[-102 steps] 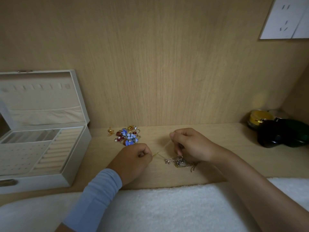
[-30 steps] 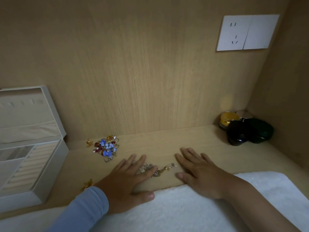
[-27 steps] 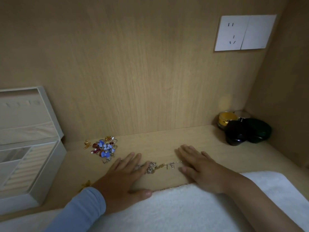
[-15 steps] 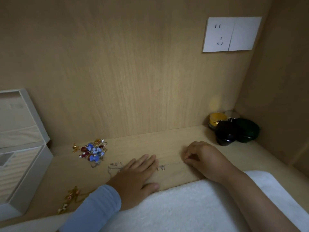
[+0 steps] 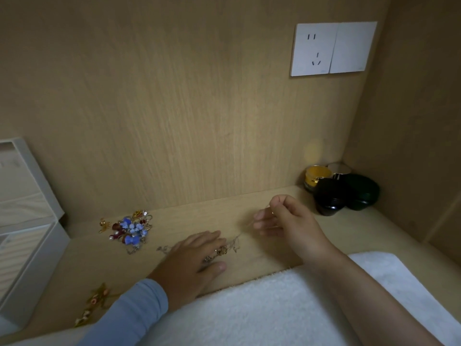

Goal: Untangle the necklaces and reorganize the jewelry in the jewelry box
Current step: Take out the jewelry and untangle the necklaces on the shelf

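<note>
Two hands met at the tangled necklaces (image 5: 225, 249) on the counter (image 5: 189, 221): the left hand (image 5: 192, 260) lay flat, fingers (image 5: 207, 237) straight, pressing the tangle down; the right hand (image 5: 289, 221) pinched a thin chain (image 5: 243, 232) stretched up from it. The open jewelry box (image 5: 32, 248) stood far left.

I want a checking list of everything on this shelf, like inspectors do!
Surface: wooden shelf, white towel along its near edge.
Job's things: thin chain running from a charm tangle; colourful jewelry pile; gold piece; open jewelry box at left.
Clutter: dark jars in the right corner.
Hands: left hand flat, covering part of the tangle; right hand pinches the thin chain, lifted.
Cables: nothing seen.
Surroundings: wooden walls, wall socket.
</note>
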`<state>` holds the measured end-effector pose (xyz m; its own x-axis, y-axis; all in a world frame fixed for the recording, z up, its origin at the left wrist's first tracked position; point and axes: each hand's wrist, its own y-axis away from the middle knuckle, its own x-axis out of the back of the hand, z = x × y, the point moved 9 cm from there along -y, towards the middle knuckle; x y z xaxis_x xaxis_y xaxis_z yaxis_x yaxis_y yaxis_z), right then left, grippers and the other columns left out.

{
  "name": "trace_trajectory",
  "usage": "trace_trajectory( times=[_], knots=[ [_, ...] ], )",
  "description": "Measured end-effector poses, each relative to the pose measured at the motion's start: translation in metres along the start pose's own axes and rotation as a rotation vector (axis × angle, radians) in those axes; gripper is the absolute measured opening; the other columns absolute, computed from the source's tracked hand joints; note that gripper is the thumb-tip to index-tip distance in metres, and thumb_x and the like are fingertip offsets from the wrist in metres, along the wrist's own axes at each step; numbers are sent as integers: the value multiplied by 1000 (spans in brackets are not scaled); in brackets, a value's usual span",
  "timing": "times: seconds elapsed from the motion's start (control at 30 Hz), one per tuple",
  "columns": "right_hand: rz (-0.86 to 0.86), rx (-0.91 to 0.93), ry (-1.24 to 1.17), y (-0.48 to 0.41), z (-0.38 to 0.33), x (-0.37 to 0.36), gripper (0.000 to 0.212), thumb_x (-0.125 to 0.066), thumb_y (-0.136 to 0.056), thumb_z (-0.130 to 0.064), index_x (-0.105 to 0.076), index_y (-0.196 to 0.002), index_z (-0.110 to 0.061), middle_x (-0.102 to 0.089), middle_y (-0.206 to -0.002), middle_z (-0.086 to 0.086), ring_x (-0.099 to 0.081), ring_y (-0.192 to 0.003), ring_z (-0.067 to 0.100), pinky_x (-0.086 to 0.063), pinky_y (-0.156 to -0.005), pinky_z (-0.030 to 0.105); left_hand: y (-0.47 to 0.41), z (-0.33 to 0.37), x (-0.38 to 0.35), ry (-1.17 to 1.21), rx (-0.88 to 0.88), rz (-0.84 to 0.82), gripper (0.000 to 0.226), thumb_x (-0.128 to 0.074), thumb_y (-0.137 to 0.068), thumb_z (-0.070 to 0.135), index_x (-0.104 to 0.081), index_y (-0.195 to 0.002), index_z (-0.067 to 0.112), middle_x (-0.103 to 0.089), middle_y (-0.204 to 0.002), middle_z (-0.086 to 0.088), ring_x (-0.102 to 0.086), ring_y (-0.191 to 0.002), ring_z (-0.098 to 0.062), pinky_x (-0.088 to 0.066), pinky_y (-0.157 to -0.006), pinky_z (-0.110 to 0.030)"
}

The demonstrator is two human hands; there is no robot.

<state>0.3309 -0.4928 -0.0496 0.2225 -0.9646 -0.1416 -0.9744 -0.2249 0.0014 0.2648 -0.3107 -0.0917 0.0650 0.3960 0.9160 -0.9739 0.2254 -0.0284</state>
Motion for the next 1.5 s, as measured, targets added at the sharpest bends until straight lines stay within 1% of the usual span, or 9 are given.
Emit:
trace_trajectory(
  times=[0.17,0.37,0.53,0.8,0.9,1.03,1.1,1.17,1.5],
  knots=[
    [50,-82,-61,0,5,5,18,-42,-106,-20,-53,-94,-11,-74,-87,16,-71,-74,26,-58,-66,36,-15,4,15,12,-1,121,40,-59,-93,39,-55,-133,36,-40,-134,26,-32,-129,0,-17,-104,-11],
    [191,-54,305,-4,8,32,18,-51,-101,-23,-63,-92,-14,-76,-86,3,-64,-63,16,-46,-60,29,-21,5,25,45,-14,235,17,-67,-89,27,-72,-105,29,-58,-102,17,-45,-102,-3,-27,-86,-3],
    [277,74,890,-5,-2,46,14,-55,-97,-29,-63,-86,-25,-66,-77,-7,-60,-69,7,-46,-58,26,-15,-12,33,94,40,220,10,-70,-85,21,-74,-89,29,-59,-86,15,-52,-82,1,-35,-73,-6],
    [171,56,1388,-11,8,44,17,-50,-98,-32,-65,-105,-31,-57,-103,-5,-57,-86,16,-44,-66,29,0,-42,41,-56,120,53,23,-66,-86,39,-61,-109,40,-53,-101,19,-45,-99,0,-40,-92,-22],
    [174,165,1505,-12,7,27,21,-52,-95,-28,-68,-109,-31,-56,-110,-3,-58,-94,20,-43,-70,29,-1,-26,45,-85,85,113,57,-40,-81,62,-58,-126,33,-53,-119,16,-43,-115,-6,-37,-102,-27],
    [-154,467,1434,8,11,-31,37,-50,-97,-28,-58,-134,-26,-54,-141,0,-49,-127,23,-41,-102,37,-7,17,13,-115,-48,10,81,-15,-78,69,-26,-150,35,-18,-157,18,-11,-146,-6,-12,-119,-26],
    [-410,373,1326,21,31,-50,51,-37,-105,-36,-32,-154,-24,-27,-162,-4,-19,-150,14,-18,-121,32,-6,26,-4,-214,-59,-79,71,-22,-90,67,-4,-153,39,13,-156,21,15,-145,-3,2,-120,-29],
    [-544,215,1357,25,50,-51,60,-27,-105,-48,-8,-159,-27,1,-166,-10,7,-150,2,2,-122,26,-2,22,-13,-259,-30,-141,66,-25,-96,63,6,-151,43,28,-153,17,26,-142,-6,11,-118,-31],
    [-541,109,1506,21,59,-34,70,-26,-100,-60,7,-157,-33,22,-162,-10,25,-146,5,12,-122,36,25,14,-14,-180,-87,-244,58,-28,-95,63,7,-141,62,31,-151,23,35,-137,-1,19,-111,-26]
  ],
)
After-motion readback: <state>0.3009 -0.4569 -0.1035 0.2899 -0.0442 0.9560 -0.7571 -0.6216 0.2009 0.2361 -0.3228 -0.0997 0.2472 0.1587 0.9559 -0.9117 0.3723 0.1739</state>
